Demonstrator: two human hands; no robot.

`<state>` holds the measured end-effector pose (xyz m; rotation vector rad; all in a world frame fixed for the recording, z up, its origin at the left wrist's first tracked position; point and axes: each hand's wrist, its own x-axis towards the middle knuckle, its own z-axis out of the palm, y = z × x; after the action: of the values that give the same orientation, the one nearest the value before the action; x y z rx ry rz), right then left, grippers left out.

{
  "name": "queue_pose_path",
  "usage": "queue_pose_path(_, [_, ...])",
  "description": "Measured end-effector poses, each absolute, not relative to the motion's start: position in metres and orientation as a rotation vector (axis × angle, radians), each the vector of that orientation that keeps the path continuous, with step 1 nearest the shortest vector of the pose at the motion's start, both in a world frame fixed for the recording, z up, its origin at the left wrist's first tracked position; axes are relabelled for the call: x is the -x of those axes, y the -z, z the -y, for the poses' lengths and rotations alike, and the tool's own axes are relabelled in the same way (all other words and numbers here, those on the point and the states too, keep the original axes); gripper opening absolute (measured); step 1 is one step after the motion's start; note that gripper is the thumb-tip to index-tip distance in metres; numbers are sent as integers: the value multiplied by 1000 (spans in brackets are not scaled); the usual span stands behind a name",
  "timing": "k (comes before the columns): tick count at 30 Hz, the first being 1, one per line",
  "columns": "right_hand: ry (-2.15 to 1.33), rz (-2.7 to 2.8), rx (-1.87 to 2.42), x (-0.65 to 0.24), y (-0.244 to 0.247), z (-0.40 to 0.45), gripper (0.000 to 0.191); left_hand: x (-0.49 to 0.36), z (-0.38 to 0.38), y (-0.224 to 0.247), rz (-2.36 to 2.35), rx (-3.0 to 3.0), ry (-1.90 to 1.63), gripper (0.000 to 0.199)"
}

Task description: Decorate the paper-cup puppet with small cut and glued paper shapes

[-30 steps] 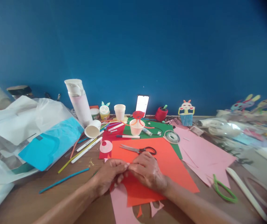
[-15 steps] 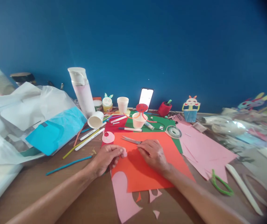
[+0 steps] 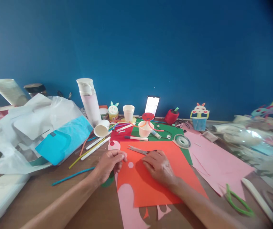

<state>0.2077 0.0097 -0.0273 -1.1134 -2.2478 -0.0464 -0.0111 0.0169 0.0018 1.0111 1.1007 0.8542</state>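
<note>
An orange sheet [image 3: 160, 181] lies before me. Over its left edge, my left hand [image 3: 111, 162] pinches a small pink paper piece [image 3: 125, 156] between thumb and finger. A small pink disc [image 3: 131, 165] rests flat on the sheet just right of those fingertips. My right hand [image 3: 157, 163] lies palm down on the sheet, its fingers bent over the handle end of the scissors [image 3: 137, 149], whose blades point left; whether it grips them is hidden. A larger pink disc with a red spot [image 3: 114, 146] is beyond my left hand.
White cups, one with a red paper face [image 3: 148, 116], stand behind the sheet beside markers and a tape roll [image 3: 181, 141]. Left are a plastic bag [image 3: 62, 111] and a blue pipe cleaner [image 3: 73, 176]; right, pink paper [image 3: 217, 159] and a green pipe cleaner [image 3: 239, 205].
A small pink disc now lies on the orange sheet, clear of my left fingers, which still pinch a pink piece. The whole view has shifted, with things appearing lower and farther right.
</note>
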Motion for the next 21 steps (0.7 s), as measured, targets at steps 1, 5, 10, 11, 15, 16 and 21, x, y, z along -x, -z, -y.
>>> queue_pose_path(1, [45,2252,1112,-208,27,-10,14,10,-16,-3,-1108,-1018,-846,17])
queue_pose_path(5, [34,2257,1094,-207,28,-9,15,5,-13,-7,-1107,-1054,-855,17])
queue_pose_path(10, [46,2252,1080,-206,27,-9,15,3,-13,-4,-1102,-1057,-854,17])
queue_pose_path(11, [46,2259,1076,-206,27,-8,15,3,-13,-3,-1101,-1054,-860,17])
queue_pose_path(15, [34,2285,1068,-206,25,-8,15,5,-14,0,-1067,-1062,-891,16])
queue_pose_path(16, [34,2283,1067,-205,25,-7,16,5,-14,0,-1060,-1060,-895,16])
queue_pose_path(21, [41,2282,1079,-206,27,-8,16,5,-14,-3,-1048,-1026,-890,14])
